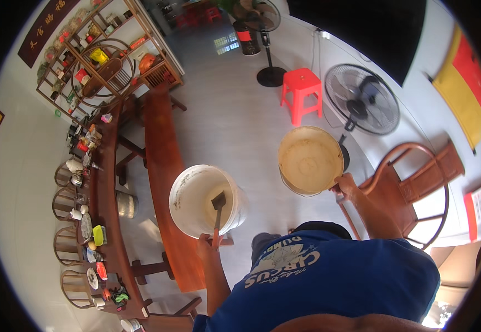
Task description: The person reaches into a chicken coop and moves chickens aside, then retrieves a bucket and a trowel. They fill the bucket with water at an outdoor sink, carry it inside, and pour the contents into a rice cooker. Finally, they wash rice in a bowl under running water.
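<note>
My left hand (208, 245) is at the near rim of a white plastic bucket (186, 195), with its fingers around the orange-brown handle of a small scraper or hand shovel (218, 201). The tool's dark flat blade points into the bucket. Dark smudges mark the inner wall, and the bottom looks beige. My right hand (344, 185) grips the rim of a second bucket (310, 159), cream-yellow inside, with a thin wire bail hanging below it. Both buckets are tilted with their mouths toward me, off the floor and apart from each other.
A long wooden bench (163, 166) and a wooden table (103, 178) loaded with small items run along the left. Ahead stand a red plastic stool (301, 93) and a floor fan (358, 101). A wooden armchair (398, 199) is close on my right. A metal bin (125, 204) sits under the table.
</note>
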